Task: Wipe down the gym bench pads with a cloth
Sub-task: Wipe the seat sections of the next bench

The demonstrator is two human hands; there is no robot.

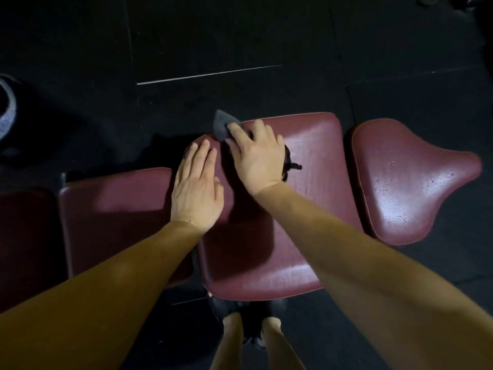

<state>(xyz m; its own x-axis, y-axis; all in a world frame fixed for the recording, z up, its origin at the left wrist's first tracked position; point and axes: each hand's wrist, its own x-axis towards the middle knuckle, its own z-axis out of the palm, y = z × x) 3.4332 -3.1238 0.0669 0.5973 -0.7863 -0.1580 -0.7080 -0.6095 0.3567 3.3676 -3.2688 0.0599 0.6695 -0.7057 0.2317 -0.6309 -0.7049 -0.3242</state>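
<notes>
A maroon bench runs left to right below me in several pads. The middle pad (314, 198) carries both hands. My right hand (257, 158) presses a dark grey cloth (222, 125) flat near the pad's far left corner; the cloth's tip sticks out past my fingertips. A dark band sits on that wrist. My left hand (196, 189) lies flat, fingers together, on the pad's left edge, holding nothing. The left pad (114, 209) and the saddle-shaped right pad (408, 188) lie on either side.
Black rubber floor tiles (240, 44) surround the bench. A grey-white round object (6, 108) sits at the far left edge. My legs and shoes (250, 335) stand close against the bench's near side. Another maroon pad (24, 236) shows at the far left.
</notes>
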